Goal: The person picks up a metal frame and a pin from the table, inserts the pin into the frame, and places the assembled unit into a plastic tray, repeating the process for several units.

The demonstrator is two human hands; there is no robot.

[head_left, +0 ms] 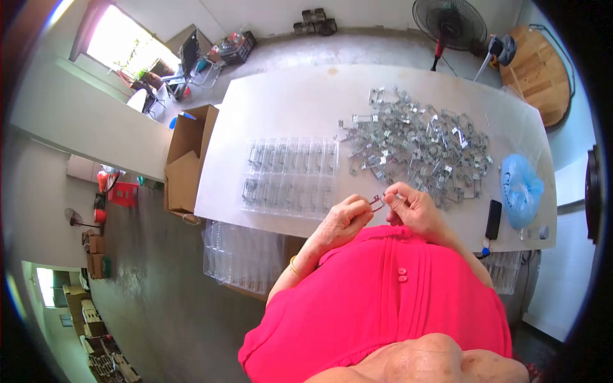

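Note:
My left hand and my right hand meet at the near edge of the white table. Both pinch one small metal clip between their fingertips. A large heap of similar metal clips lies just beyond my right hand. A clear plastic compartment tray sits beyond my left hand, with clips in several of its pockets. I wear a pink top and a gold bangle on my left wrist.
A black phone and a blue plastic bag lie right of the heap. Stacked clear trays stand below the table's near edge. An open cardboard box sits at the left. A standing fan is behind the table.

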